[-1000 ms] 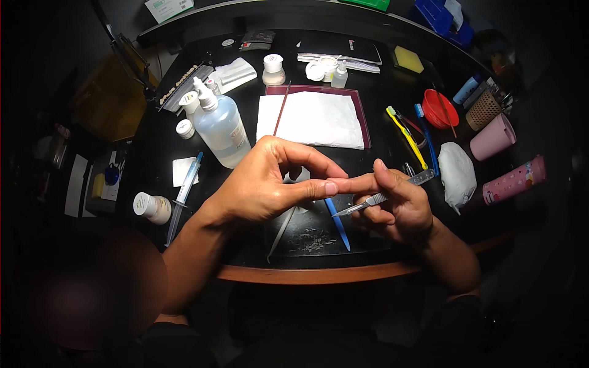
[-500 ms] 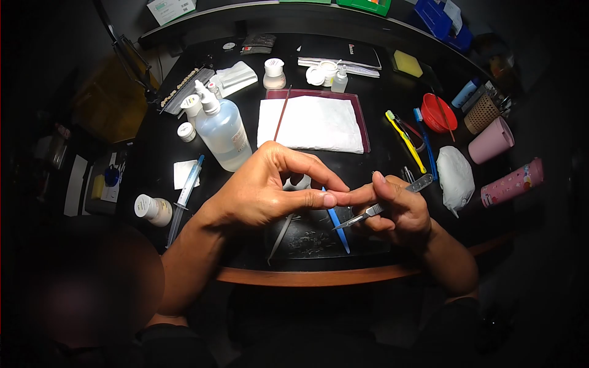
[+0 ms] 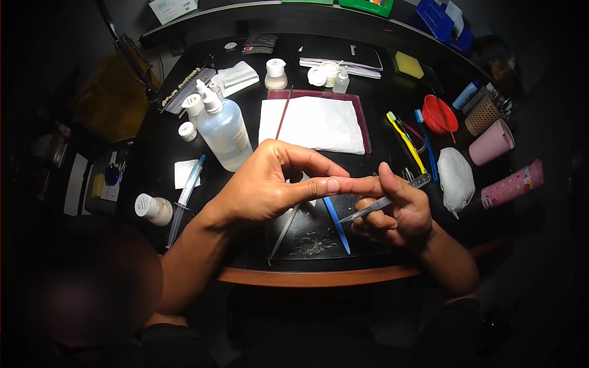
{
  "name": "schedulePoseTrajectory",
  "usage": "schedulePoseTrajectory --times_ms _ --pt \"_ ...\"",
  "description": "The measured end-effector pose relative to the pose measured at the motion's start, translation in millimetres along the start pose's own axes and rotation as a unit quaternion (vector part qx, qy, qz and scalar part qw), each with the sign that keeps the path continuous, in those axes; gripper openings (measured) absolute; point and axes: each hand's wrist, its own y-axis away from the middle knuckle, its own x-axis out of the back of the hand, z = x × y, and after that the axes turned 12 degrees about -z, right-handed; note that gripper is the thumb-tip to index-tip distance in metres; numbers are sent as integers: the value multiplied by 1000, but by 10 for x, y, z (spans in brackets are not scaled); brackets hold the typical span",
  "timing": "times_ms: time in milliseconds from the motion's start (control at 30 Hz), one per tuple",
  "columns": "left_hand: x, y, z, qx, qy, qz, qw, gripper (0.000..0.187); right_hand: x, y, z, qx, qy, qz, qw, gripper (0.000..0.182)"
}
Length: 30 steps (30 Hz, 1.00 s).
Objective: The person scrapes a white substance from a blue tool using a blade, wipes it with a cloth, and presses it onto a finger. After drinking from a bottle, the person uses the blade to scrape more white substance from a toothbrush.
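My left hand (image 3: 270,184) is closed in a pinch, thumb and index tips together; anything between them is too small or hidden to name. The outstretched index finger of my right hand (image 3: 399,205) touches those fingertips. A metal scalpel (image 3: 374,207) lies across my right hand, held by its curled fingers, blade pointing left and down. Beneath my hands, a blue tool (image 3: 337,226) and a thin grey tool (image 3: 283,235) rest on a dark board (image 3: 368,246) with pale shavings (image 3: 314,243).
White tissue (image 3: 313,126) lies on a dark red tray beyond my hands. A large clear bottle (image 3: 226,138), a syringe (image 3: 186,199) and a jar (image 3: 152,209) stand or lie at left. Toothbrushes (image 3: 406,141), a red bowl (image 3: 438,115) and a pink cup (image 3: 491,141) are at right.
My right index finger has straightened along the left fingertips, and my right thumb has risen slightly. The scalpel has shifted a little to the right with its blade tip higher.
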Motion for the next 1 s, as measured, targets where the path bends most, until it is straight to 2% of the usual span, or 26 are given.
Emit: schedulePoseTrajectory --times_ms 433,533,567,600,633,667,700,733,767,800,867,1000 --pt "3 -19 -12 0 -13 13 1000 25 -42 -9 4 24 -10 0 1000 73" --pt "19 -12 -33 -1 -19 25 1000 25 -20 -24 9 37 1 3 999 67" --pt "20 -11 -42 -3 -19 30 999 24 -73 -38 -42 2 174 67 982 62" --pt "16 -15 -49 -5 -34 56 998 24 -161 -59 -97 -33 341 130 931 58" --pt "12 -26 -53 -7 -49 82 995 23 -208 -64 -75 -49 388 189 901 36" --pt "6 -37 -63 -10 -64 108 992 22 -166 -57 -56 -24 540 165 825 27" --pt "13 -43 -93 -29 -65 121 990 20 -87 -52 -30 0 676 135 725 19" --pt "17 -45 -97 -26 -70 118 990 20 -56 -57 -15 25 791 100 602 12" --pt "23 -42 -88 -23 -76 115 990 19 -98 -52 -28 -7 846 65 529 9" --pt "27 -38 -76 -22 -82 114 990 18 -148 -14 -68 -82 852 33 517 11" --pt "19 -31 -52 -10 -82 96 992 17 -176 -7 -31 -104 841 30 529 13" --pt "13 -30 -49 -4 -99 77 992 16 -198 0 -63 -113 850 25 513 13"
